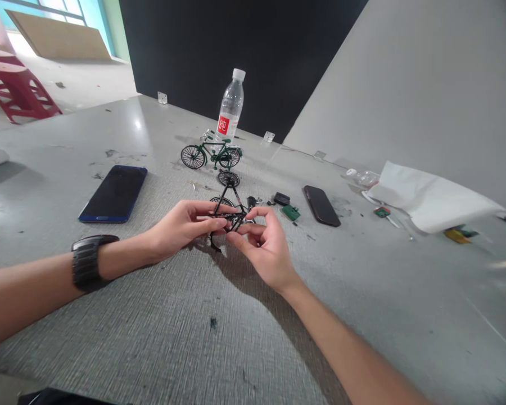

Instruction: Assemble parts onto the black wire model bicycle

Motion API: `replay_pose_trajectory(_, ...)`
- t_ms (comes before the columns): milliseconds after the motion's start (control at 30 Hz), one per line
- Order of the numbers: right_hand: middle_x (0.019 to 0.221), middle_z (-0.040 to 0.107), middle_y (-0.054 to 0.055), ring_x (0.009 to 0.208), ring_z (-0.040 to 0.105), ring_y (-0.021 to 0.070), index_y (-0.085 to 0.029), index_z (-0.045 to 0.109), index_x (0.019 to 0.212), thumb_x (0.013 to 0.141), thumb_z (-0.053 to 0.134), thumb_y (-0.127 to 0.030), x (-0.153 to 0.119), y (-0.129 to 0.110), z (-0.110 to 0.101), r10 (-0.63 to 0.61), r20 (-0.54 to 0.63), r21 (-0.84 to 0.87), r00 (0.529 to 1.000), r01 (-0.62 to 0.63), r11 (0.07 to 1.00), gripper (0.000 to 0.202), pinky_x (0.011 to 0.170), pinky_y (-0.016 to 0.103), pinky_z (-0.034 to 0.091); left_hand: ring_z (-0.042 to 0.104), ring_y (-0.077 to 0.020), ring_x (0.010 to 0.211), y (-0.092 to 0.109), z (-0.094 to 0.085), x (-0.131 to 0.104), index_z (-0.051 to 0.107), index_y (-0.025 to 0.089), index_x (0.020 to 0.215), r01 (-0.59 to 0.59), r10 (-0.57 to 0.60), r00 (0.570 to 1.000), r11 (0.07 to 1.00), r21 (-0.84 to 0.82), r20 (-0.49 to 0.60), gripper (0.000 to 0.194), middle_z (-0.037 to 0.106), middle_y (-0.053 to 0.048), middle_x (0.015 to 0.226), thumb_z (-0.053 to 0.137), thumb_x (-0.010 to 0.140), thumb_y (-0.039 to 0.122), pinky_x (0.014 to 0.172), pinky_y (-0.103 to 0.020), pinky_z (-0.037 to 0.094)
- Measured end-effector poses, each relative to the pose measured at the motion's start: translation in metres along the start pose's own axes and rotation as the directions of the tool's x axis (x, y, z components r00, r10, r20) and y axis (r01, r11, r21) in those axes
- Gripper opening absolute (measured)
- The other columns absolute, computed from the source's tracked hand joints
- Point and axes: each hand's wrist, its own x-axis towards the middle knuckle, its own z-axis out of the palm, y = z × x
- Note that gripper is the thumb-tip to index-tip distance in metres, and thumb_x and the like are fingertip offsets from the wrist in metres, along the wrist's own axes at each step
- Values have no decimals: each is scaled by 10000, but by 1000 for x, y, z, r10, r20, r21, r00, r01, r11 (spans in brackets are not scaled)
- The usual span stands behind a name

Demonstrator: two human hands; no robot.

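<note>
My left hand (181, 228) and my right hand (263, 247) meet over the grey table, both pinching a small black model bicycle frame (230, 208). The left fingers grip the frame from the left; the right thumb and forefinger hold its right end, near small metal parts. One black wheel (228, 179) sticks up on the frame's far end. A black watch (88, 261) is on my left wrist. A finished green model bicycle (211, 156) stands farther back, in front of a water bottle (230, 109).
A blue phone (114, 193) lies to the left, a dark phone (321, 205) to the right. Small green and black parts (290, 212) lie between. White cloth (430, 199) sits at the right. A red stool (14, 87) stands far left.
</note>
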Motion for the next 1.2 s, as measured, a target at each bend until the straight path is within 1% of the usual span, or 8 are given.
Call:
replay_pose_trajectory(333,737,684,-41,462,341,78,-271,396,1013,862,719,-383,-1,-1,0,15,4,-32,1000,-14,999,374,446,268,239,717,-119,858,3,5,0,754,193,1110,36,-40,999,993,-109,-36,303,787,-40,917,765,808,204,794,-185,539)
replay_pose_trajectory(500,730,576,-53,461,346,74,-260,456,1005,893,664,-445,2,1,-4,-51,-141,-115,989,35,993,299,429,267,265,708,-117,843,3,5,-1,750,184,1127,44,-54,996,990,-133,-69,317,787,-52,914,764,810,198,802,-194,538)
replay_pose_trajectory(600,746,489,-47,498,373,78,-240,500,980,906,633,-472,9,3,-14,-142,-259,-254,956,74,964,277,470,271,328,696,-105,816,4,5,0,749,188,1132,47,-62,992,990,-132,-109,313,784,-53,909,759,819,195,746,-174,525)
replay_pose_trajectory(667,787,482,-31,527,397,83,-230,509,996,919,607,-480,13,5,-22,-200,-290,-367,936,85,926,278,509,277,363,684,-93,786,4,4,1,750,191,1130,43,-64,986,989,-140,-153,307,781,-49,906,756,823,193,723,-166,515)
replay_pose_trajectory(833,878,541,23,597,465,119,-219,527,1072,984,492,-437,18,8,-33,-288,-206,-582,935,119,804,238,619,305,438,661,-81,765,6,3,5,749,177,1130,10,-49,969,987,-157,-243,305,767,-43,883,746,825,171,706,-164,498)
replay_pose_trajectory(967,988,595,87,903,593,198,-206,600,1025,1037,362,-312,17,5,-27,-354,-66,-693,933,212,689,260,837,361,467,655,-76,741,6,1,7,743,165,1137,-15,-33,960,986,-169,-278,313,754,-45,881,748,824,175,635,-153,470)
replay_pose_trajectory(1067,1015,591,95,913,618,205,-201,655,1033,1029,398,-291,15,5,-25,-347,16,-717,938,253,649,273,791,346,487,659,-73,727,4,0,7,740,157,1138,-36,-14,957,986,-164,-291,316,746,-45,880,752,824,187,587,-143,447)
replay_pose_trajectory(1200,1013,594,101,876,628,206,-193,698,1067,1021,425,-301,15,7,-26,-354,25,-750,935,252,611,297,726,332,502,672,-86,741,3,0,7,738,156,1146,-37,-10,954,988,-148,-300,339,748,-46,888,767,812,206,646,-164,487)
